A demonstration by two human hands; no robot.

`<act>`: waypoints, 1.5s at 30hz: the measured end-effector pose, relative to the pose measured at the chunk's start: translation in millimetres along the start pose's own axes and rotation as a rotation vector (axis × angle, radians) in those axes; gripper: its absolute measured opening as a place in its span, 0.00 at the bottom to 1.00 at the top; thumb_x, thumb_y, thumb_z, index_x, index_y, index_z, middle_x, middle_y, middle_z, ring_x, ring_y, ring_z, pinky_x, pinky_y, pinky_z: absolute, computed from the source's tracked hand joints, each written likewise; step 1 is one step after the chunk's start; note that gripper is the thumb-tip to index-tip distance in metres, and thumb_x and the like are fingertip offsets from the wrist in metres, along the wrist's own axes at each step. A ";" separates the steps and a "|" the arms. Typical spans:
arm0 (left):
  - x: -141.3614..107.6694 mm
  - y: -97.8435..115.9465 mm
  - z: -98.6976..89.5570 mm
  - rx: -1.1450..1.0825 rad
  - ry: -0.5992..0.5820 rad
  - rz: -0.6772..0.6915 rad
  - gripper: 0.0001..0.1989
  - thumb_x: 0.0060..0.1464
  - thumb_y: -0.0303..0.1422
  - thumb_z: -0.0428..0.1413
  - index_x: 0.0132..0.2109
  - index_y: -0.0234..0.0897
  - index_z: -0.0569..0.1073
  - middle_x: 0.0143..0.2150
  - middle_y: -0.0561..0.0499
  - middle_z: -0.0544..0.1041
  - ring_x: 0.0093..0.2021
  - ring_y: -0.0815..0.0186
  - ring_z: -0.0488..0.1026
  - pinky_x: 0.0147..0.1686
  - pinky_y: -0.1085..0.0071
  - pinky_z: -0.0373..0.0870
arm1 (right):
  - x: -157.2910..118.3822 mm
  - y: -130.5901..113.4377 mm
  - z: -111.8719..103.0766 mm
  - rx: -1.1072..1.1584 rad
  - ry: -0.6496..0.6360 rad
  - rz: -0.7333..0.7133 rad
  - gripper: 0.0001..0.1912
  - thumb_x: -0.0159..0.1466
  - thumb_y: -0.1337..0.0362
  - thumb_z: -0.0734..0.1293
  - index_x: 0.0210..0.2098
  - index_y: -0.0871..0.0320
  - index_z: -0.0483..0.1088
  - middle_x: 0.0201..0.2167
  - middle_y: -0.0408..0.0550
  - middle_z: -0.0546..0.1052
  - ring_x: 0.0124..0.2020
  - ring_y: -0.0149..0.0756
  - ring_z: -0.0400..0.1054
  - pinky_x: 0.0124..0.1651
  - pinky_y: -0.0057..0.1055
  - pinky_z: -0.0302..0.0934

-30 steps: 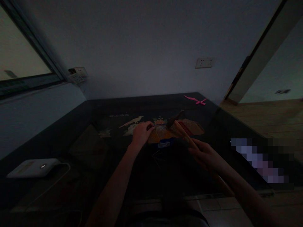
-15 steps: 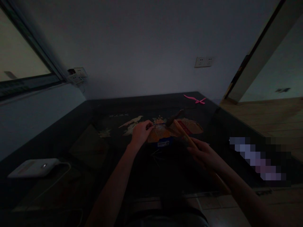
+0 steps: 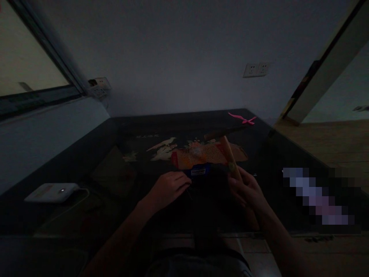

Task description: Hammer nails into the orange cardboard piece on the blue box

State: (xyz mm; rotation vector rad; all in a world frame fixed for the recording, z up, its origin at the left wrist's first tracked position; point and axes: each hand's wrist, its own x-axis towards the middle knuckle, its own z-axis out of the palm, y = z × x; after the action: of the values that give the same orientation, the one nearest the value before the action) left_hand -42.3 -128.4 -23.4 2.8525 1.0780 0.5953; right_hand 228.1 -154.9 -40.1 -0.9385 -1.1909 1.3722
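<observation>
Your right hand grips a hammer, brown wooden handle and long dark head, above the tabletop. Your left hand curls near the blue pack; whether it pinches anything, I cannot tell.

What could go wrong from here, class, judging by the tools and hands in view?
A stray swing of the hammer, gripped in the right hand, might hit the left hand, which is close by. The dim light could make aiming harder. A missed blow might also dent the dark tabletop.
</observation>
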 end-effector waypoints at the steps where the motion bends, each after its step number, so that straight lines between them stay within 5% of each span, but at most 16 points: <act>1: -5.7 0.1 7.2 0.046 -0.093 0.045 0.08 0.59 0.29 0.49 0.43 0.39 0.71 0.41 0.50 0.76 0.41 0.66 0.73 0.40 0.70 0.67 | -0.1 0.9 -0.7 0.014 0.004 -0.005 0.19 0.58 0.57 0.68 0.46 0.54 0.64 0.20 0.33 0.62 0.08 0.17 0.47 0.07 0.17 0.42; 6: -11.7 -7.8 29.2 0.156 -0.277 0.152 0.08 0.57 0.30 0.53 0.45 0.40 0.70 0.45 0.49 0.73 0.42 0.65 0.71 0.39 0.70 0.64 | -2.7 4.7 -7.8 0.040 0.035 0.026 0.20 0.57 0.57 0.69 0.48 0.52 0.65 0.21 0.34 0.63 0.08 0.16 0.48 0.07 0.16 0.44; 18: -9.7 -0.9 34.5 0.167 -0.282 0.097 0.04 0.57 0.28 0.50 0.37 0.35 0.70 0.35 0.50 0.75 0.35 0.65 0.71 0.37 0.68 0.63 | -6.1 2.4 -8.5 0.023 0.039 0.063 0.22 0.58 0.56 0.68 0.51 0.53 0.63 0.19 0.34 0.61 0.09 0.17 0.48 0.08 0.17 0.44; 22: -3.3 8.7 7.9 -0.151 -0.110 -0.028 0.08 0.56 0.28 0.52 0.43 0.39 0.72 0.35 0.52 0.77 0.36 0.68 0.72 0.38 0.71 0.66 | -4.9 5.1 -9.0 0.016 0.026 0.059 0.23 0.59 0.56 0.68 0.52 0.52 0.63 0.19 0.33 0.61 0.09 0.18 0.47 0.08 0.17 0.43; 26: 25.9 4.4 -12.0 -0.315 0.393 -0.332 0.06 0.53 0.32 0.55 0.38 0.39 0.75 0.34 0.51 0.78 0.34 0.67 0.73 0.39 0.70 0.69 | -3.6 7.6 -9.1 0.001 0.034 0.064 0.22 0.59 0.57 0.67 0.51 0.52 0.63 0.17 0.32 0.59 0.08 0.18 0.46 0.08 0.17 0.43; 29: 58.7 -13.9 -9.4 -0.417 0.583 -0.475 0.05 0.51 0.32 0.56 0.35 0.36 0.74 0.32 0.51 0.78 0.33 0.67 0.74 0.37 0.71 0.70 | -3.2 7.9 -7.9 -0.008 0.031 0.079 0.22 0.59 0.56 0.67 0.51 0.52 0.63 0.16 0.31 0.59 0.08 0.18 0.46 0.08 0.16 0.44; 35: 97.7 -43.0 13.2 -0.513 0.562 -0.442 0.04 0.51 0.31 0.57 0.34 0.35 0.74 0.33 0.50 0.78 0.35 0.66 0.75 0.39 0.70 0.71 | -2.5 10.2 -7.4 -0.023 0.022 0.091 0.22 0.60 0.56 0.67 0.51 0.55 0.62 0.16 0.31 0.60 0.08 0.18 0.47 0.08 0.16 0.45; 45: 93.9 -50.1 22.7 -0.547 0.428 -0.448 0.03 0.49 0.29 0.58 0.33 0.34 0.73 0.31 0.50 0.77 0.32 0.66 0.76 0.34 0.71 0.71 | -2.0 8.6 -7.3 -0.053 -0.013 0.113 0.25 0.61 0.58 0.66 0.56 0.54 0.59 0.15 0.31 0.60 0.09 0.18 0.47 0.09 0.15 0.46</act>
State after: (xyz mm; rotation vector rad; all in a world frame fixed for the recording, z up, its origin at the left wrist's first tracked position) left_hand -1.2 -27.7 -20.7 1.9832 1.2946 1.2517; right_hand 233.6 -155.4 -50.1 -1.0496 -1.2045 1.4444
